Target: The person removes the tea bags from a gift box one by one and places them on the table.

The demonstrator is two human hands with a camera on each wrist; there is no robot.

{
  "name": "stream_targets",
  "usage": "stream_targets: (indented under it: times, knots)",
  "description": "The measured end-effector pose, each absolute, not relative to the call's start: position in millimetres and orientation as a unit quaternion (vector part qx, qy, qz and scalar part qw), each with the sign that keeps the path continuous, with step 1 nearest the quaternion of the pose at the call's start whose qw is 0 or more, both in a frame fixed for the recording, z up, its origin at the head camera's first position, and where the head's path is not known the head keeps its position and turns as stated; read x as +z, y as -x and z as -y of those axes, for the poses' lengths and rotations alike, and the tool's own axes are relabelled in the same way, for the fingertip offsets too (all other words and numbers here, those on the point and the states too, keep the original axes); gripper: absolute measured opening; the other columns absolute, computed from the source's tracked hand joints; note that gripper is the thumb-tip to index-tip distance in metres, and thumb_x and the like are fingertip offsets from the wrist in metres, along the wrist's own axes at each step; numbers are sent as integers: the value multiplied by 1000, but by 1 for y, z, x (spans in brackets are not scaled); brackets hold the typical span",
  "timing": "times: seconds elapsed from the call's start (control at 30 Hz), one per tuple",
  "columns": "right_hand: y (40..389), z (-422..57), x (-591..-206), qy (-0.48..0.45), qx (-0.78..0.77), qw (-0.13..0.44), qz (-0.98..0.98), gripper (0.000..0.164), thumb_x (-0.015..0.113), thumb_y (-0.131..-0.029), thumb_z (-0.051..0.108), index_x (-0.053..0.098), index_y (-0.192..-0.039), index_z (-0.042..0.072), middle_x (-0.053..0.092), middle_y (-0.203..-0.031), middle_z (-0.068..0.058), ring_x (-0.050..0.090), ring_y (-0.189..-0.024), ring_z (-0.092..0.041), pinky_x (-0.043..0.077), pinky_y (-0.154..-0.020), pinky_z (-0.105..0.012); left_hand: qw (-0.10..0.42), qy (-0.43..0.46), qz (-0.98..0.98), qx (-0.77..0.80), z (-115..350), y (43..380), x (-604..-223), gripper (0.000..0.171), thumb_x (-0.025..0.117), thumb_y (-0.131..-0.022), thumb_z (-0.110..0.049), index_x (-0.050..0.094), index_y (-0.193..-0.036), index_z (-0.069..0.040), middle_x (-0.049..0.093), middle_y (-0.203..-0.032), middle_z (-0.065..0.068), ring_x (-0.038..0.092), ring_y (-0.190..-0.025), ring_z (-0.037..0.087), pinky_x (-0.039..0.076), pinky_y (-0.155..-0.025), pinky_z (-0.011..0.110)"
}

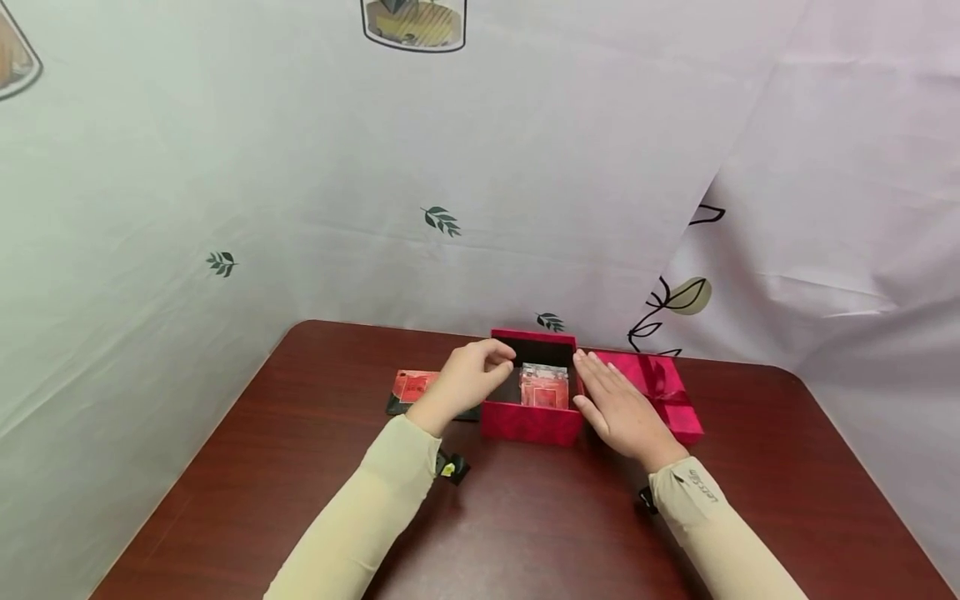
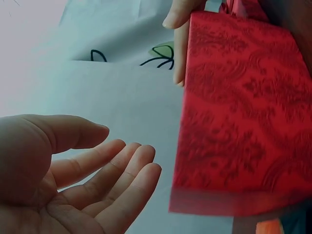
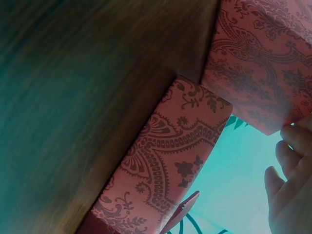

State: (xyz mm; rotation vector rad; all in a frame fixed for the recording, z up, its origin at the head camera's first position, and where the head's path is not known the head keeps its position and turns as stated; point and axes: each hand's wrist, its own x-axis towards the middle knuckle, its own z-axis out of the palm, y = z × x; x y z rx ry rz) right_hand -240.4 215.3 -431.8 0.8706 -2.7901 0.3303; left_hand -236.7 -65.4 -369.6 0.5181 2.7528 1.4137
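An uncovered red patterned box with a dark inside stands near the table's back edge. Inside it are small clear-looking packs with red print. My left hand is over the box's left side, fingers loosely bent and holding nothing; in the left wrist view the hand is apart from the box. My right hand lies along the box's right rim with straight fingers. In the right wrist view the fingertips of that hand appear by the box's edge.
Right of the box lies a red lid with a ribbon bow. A flat red and black packet is on the brown table to the left, partly hidden by my left hand. White printed cloth hangs behind.
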Motion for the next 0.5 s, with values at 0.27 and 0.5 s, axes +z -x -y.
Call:
stream_targets:
  times: [0.27,0.5]
  knots:
    - [239,-215,-433,-286,114,91,947,69,56,-103,32,29,-158,2,28,-165,-14,23,-152,-36,21,-121,-53,30,-150,-879,452,41,246,-379,24,61,-100,-15,70,-120,-4,70,-108,10,66,-99,25,55,-88,42]
    - [239,-215,-432,-289,123,89,945,69,54,-104,33,28,-159,2,26,-165,-13,22,-152,-36,21,-121,-53,66,-120,-890,436,21,255,-389,30,60,-101,-16,68,-125,1,71,-108,12,67,-90,23,55,-89,41]
